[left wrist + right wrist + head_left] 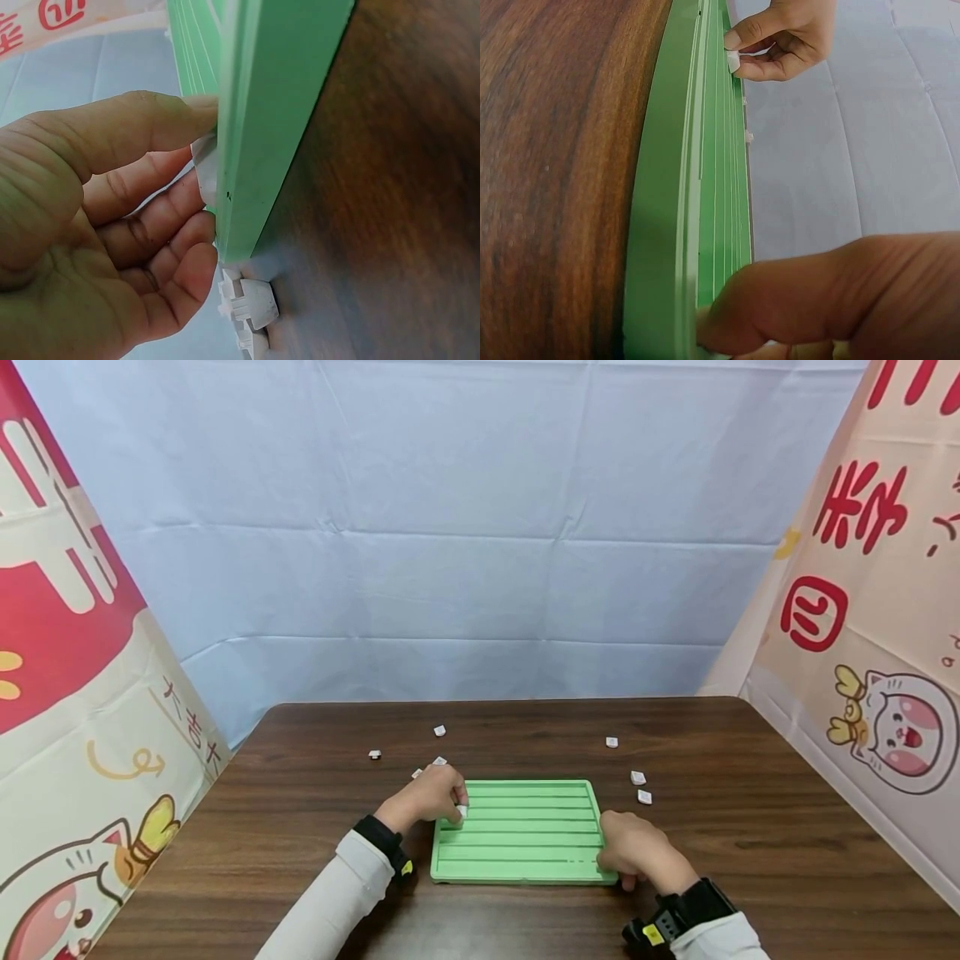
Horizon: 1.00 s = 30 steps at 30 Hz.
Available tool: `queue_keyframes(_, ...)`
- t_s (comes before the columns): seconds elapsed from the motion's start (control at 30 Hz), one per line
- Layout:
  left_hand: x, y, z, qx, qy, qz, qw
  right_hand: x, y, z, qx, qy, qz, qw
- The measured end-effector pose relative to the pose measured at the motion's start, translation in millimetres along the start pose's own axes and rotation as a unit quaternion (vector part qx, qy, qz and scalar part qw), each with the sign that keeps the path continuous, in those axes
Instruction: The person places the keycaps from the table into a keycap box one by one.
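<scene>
A light-green ridged board lies on the table in the head view, long grooves running across it. Over its left side, my left hand pinches a small white tile between thumb and fingers. The left wrist view has this tile right at the board's raised edge, partly covered by the thumb. At the board's near right corner, my right hand grips the rim. Its thumb presses on the edge in the right wrist view; the other fingers are mostly hidden.
Loose white tiles lie beyond the left hand, one farther back and another to the left. Several more, including one, are right of the board. The brown table ends at a pale blue cloth; printed cloths hang both sides.
</scene>
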State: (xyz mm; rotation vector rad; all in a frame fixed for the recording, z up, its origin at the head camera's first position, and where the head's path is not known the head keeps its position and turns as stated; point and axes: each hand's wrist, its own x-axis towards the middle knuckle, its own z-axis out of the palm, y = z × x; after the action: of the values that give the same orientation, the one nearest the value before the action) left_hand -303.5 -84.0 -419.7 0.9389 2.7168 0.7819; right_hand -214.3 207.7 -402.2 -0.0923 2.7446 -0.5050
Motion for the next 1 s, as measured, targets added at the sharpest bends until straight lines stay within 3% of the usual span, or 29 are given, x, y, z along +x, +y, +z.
queue_keyframes(0.53,-0.4,-2.0,-2.1,0.000,0.001,0.016,0.9999,0.3,1.0,0.2,0.007,-0.003,-0.002,1.000)
queue_keyframes(0.73,-3.8,-7.4,-8.1,-0.010,0.022,0.035,0.9991,0.6,0.0,-0.3,0.003,-0.002,-0.002,1.000)
queue_keyframes(1.0,-6.3,-12.6,-17.0,-0.018,0.047,0.029,0.9983,0.6,-0.9,0.2,-0.002,0.001,0.002,1.000)
